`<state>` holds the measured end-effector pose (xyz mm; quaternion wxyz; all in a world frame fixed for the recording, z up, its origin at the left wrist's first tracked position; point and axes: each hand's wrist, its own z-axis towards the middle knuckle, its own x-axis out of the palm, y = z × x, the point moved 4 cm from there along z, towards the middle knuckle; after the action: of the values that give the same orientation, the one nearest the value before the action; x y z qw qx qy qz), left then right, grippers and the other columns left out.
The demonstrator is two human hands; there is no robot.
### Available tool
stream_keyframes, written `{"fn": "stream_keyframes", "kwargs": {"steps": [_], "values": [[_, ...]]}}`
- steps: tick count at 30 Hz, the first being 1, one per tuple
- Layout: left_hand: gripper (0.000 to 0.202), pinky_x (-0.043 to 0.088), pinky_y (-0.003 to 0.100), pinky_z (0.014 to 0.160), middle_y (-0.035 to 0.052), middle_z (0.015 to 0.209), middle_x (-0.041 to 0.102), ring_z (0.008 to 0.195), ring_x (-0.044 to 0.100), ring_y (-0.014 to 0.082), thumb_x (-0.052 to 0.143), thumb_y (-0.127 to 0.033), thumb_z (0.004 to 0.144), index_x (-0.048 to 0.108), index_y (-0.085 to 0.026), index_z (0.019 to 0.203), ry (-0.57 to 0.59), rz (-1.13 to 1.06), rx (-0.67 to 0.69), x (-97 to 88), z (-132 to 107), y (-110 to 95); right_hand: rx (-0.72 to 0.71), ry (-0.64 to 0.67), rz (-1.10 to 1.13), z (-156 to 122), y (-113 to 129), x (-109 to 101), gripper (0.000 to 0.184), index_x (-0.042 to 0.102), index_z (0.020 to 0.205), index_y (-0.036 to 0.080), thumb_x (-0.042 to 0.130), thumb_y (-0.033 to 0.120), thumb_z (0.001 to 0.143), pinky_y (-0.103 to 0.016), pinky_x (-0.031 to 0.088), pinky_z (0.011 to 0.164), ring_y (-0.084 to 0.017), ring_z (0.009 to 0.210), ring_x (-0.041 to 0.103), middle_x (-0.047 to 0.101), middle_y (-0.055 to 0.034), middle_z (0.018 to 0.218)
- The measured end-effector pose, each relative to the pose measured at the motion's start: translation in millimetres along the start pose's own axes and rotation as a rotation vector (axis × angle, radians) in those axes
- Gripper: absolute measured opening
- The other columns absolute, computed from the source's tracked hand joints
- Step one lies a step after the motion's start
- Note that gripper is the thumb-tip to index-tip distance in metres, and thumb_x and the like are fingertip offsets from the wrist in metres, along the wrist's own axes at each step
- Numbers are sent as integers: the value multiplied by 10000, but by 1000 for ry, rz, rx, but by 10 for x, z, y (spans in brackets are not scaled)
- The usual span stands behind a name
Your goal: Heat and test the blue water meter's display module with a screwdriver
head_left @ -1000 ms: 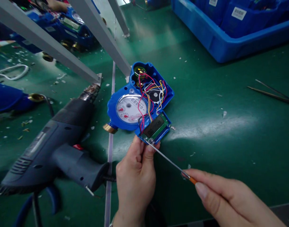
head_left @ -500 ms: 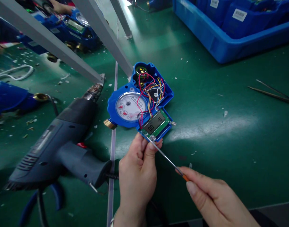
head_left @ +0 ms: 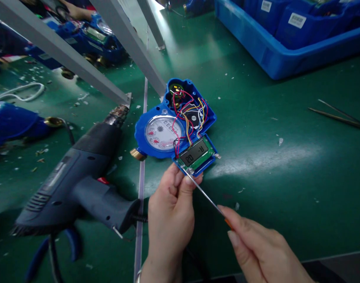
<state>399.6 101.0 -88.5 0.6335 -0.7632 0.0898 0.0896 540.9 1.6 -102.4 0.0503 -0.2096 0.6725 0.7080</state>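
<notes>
Head-worn view, forward-down, close over bench

Water meter: blue, opened, coloured wires exposed, lying flat on green mat. LCD board: lit, tilted at near edge. Screwdriver: thin shaft, tip at board corner.

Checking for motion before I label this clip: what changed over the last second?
The right hand slid up the screwdriver toward the water meter and now covers most of the orange handle. The LCD board readout changed to fewer, clearer characters. Unchanged: the screwdriver tip at the board's near corner, the left hand pinching that corner, the heat gun lying beside the meter.
</notes>
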Motion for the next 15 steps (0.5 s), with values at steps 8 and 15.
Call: {"fn": "stream_keyframes", "kwargs": {"steps": [8,15], "values": [[400,556,303,914,79,1196,688,1094,651,217,641,-301,875,598,-203,1260,13,-153,-34,4,-35,34,-129,-39,-140,-125,-28,-76,496,344,1469,174,414,130,980,-259,608,655,-195,739,683,664,-73,891],[449,582,308,867,110,1201,679,1007,686,209,693,-256,828,591,-162,1255,62,-427,-159,63,20,92,74,-396,60,-113,-68,-594,277,595,1233,246,508,269,971,-218,562,582,-181,726,671,670,-37,856]]}}
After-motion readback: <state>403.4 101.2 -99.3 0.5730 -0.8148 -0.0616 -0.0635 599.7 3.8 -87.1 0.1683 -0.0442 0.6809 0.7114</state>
